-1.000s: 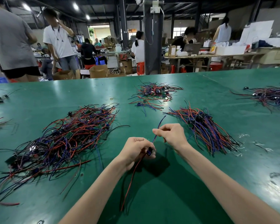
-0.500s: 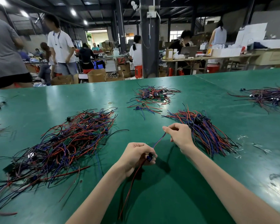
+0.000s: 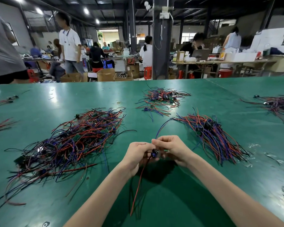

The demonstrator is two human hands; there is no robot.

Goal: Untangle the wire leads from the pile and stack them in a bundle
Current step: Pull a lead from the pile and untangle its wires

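Note:
One wire lead (image 3: 154, 152) with a small dark blue component is held above the green table (image 3: 187, 202) between both hands. My left hand (image 3: 138, 155) grips it at the component, and its red wire hangs down toward me. My right hand (image 3: 171, 149) pinches the blue wire, which arcs up and away. A big tangled pile of red, blue and black leads (image 3: 69, 145) lies to the left. A straighter bundle of leads (image 3: 215, 136) lies to the right of my hands.
A smaller wire pile (image 3: 162, 99) sits farther back in the middle, another pile (image 3: 275, 104) at the far right, and loose leads (image 3: 2, 125) at the left edge. Clear plastic scraps (image 3: 252, 146) lie beside the bundle. People work at benches beyond the table.
My right hand has come back toward the left hand along the blue wire; the two hands now touch around the component. The left hand stayed in place.

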